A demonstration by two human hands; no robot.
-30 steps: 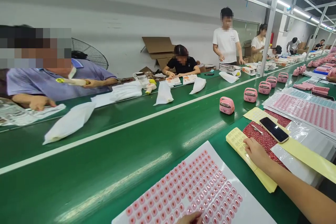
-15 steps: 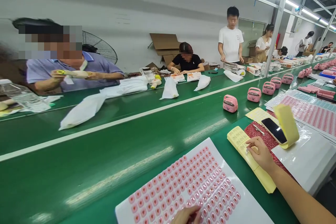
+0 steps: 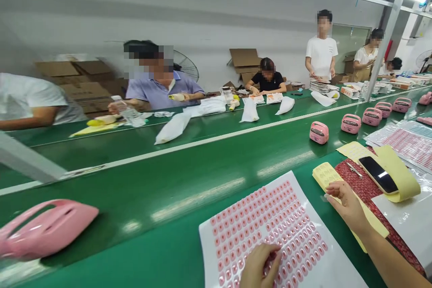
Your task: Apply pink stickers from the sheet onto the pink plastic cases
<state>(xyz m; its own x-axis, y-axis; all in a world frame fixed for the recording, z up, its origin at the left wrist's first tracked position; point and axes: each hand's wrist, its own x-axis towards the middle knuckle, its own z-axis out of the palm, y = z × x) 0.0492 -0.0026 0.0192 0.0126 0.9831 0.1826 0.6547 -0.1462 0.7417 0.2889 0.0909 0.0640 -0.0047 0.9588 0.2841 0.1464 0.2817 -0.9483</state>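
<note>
A white sheet (image 3: 303, 252) with rows of pink oval stickers lies on the green bench in front of me. My left hand (image 3: 258, 266) rests over its lower part, thumb and forefinger brought together; anything between them is hidden. To the right, my right hand (image 3: 347, 204) hovers at a folded strip of yellow labels (image 3: 326, 172), fingers bent and thumb close to the fingertips. Whatever small thing may be in that pinch is too small to make out.
A pink handled shell (image 3: 50, 229) sits at the left on the green belt (image 3: 216, 162). Several pink cases (image 3: 319, 132) stand further right. A phone (image 3: 378, 174) lies on red patterned cloth (image 3: 347, 175) beside tweezers (image 3: 354, 169). Co-workers (image 3: 162, 85) sit and stand across the belt.
The view has swung left, bringing a pink shell and another co-worker into sight. My left hand shows more fully over the sticker sheet; my right hand stays by the yellow labels.
</note>
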